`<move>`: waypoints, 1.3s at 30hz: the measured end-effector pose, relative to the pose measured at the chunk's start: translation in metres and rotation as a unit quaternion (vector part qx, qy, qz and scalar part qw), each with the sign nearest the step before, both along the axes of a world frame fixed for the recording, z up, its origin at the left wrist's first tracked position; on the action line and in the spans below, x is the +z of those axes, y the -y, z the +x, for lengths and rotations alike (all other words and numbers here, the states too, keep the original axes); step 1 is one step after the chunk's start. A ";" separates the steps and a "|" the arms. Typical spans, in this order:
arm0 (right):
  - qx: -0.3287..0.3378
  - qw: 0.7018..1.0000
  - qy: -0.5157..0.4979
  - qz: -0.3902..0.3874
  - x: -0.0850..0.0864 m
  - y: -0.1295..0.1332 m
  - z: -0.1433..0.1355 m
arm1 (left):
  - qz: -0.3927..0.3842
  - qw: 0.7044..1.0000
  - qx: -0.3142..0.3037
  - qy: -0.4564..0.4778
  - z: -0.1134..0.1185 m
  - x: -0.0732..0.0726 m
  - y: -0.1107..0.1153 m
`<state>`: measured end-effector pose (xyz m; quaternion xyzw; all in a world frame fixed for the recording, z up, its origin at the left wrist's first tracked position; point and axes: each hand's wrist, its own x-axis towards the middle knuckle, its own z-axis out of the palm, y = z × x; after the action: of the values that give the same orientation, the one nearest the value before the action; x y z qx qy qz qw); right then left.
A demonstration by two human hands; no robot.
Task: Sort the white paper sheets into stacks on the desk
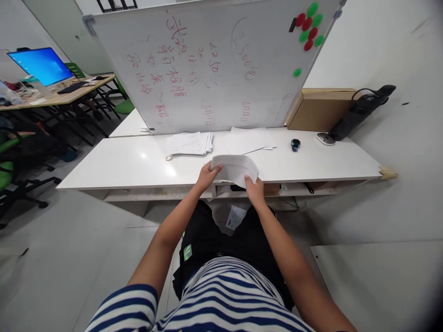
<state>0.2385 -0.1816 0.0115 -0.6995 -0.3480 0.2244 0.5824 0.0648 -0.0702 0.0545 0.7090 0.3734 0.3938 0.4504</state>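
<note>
Between my two hands is a white sheet of paper (235,167), slightly bent, held over the front edge of the white desk (131,161). My left hand (207,175) grips its left end with the thumb on top. At the right end, my right hand (255,189) pinches the lower corner, thumb also on top. Just beyond the held paper lie a stack of papers (188,143) on the left and several loose sheets (249,139) on the right. A small ring (169,157) rests by the stack's near corner.
A whiteboard (214,87) with red writing and round magnets stands at the back. On the right are a watch (295,145), a computer mouse (326,139), a black bottle (360,113) and a cardboard box (316,110). Under the desktop runs an open shelf (173,193).
</note>
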 end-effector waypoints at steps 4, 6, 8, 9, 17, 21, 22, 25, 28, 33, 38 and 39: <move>-0.131 0.984 -0.107 -0.060 -0.018 0.022 0.012 | 0.087 0.990 0.030 -0.106 0.005 -0.001 -0.015; -0.149 0.972 -0.172 -0.066 -0.023 0.034 0.017 | 0.159 0.959 0.062 -0.226 0.007 -0.006 -0.024; -0.131 0.965 -0.220 -0.064 -0.024 0.045 0.022 | 0.204 0.921 0.073 -0.324 0.008 -0.013 -0.031; -0.111 0.963 -0.235 -0.068 -0.023 0.050 0.024 | 0.212 0.908 0.070 -0.355 0.008 -0.016 -0.034; 0.031 0.965 -0.218 -0.139 -0.009 0.063 0.040 | 0.209 0.886 0.046 -0.411 0.005 -0.022 -0.040; 0.060 0.964 -0.209 -0.156 -0.015 0.048 0.041 | 0.187 0.894 0.040 -0.404 0.004 -0.018 -0.042; 0.065 0.962 -0.211 -0.159 -0.016 0.045 0.041 | 0.178 0.897 0.040 -0.404 0.004 -0.017 -0.043; 0.074 0.961 -0.213 -0.162 -0.018 0.037 0.039 | 0.135 0.906 0.030 -0.400 0.006 -0.011 -0.046; 0.075 0.960 -0.206 -0.176 -0.017 0.035 0.037 | 0.095 0.913 0.015 -0.396 0.010 -0.001 -0.048; 0.077 0.959 -0.203 -0.184 -0.017 0.035 0.033 | 0.177 0.914 0.019 -0.365 0.029 0.020 -0.049; 0.076 0.959 -0.202 -0.182 -0.018 0.035 0.029 | 0.171 0.902 -0.009 -0.397 0.048 0.018 -0.063; 0.077 0.959 -0.203 -0.182 -0.017 0.035 0.028 | 0.152 0.902 -0.009 -0.405 0.051 0.014 -0.067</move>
<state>0.2668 -0.2171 -0.0058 -0.7046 -0.2281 0.4652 0.4848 0.1155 -0.0037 0.0687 0.8702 0.4531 0.1208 0.1510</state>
